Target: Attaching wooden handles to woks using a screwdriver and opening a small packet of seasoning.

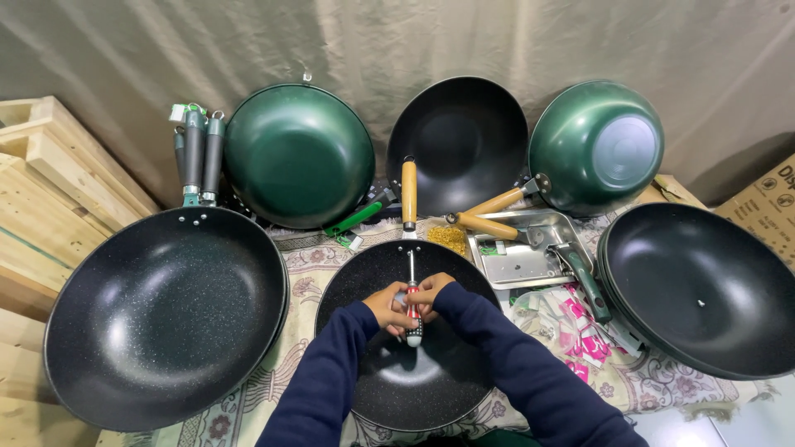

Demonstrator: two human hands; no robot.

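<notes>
- Hands meet over the middle pan [406, 364], the black speckled one with a wooden handle [408, 192] pointing away from the person.
- Left hand [389, 306]: fingers curled and pressed together around the screwdriver [412, 310], gripping its red-and-white handle from the left.
- Right hand [431, 291]: fingers curled over the same handle from the right, knuckles touching the left hand's; fingertips hidden, so exact pinch can't be told.
- Both forearms in dark blue sleeves come in from the near edge and converge in a V above the middle pan.
- Screwdriver stands roughly upright, shaft running toward the far rim of the middle pan where the wooden handle joins; tip contact too small to tell.
- Left of the middle pan: larger black pan [166, 314] with grey handles [199, 153].
- Right of it: metal tray [517, 265], pink packets [580, 331], then another black pan [704, 290].
- Behind it: two green pans [298, 153] [596, 145] and a black one [460, 141] leaning on the cloth backdrop.
</notes>
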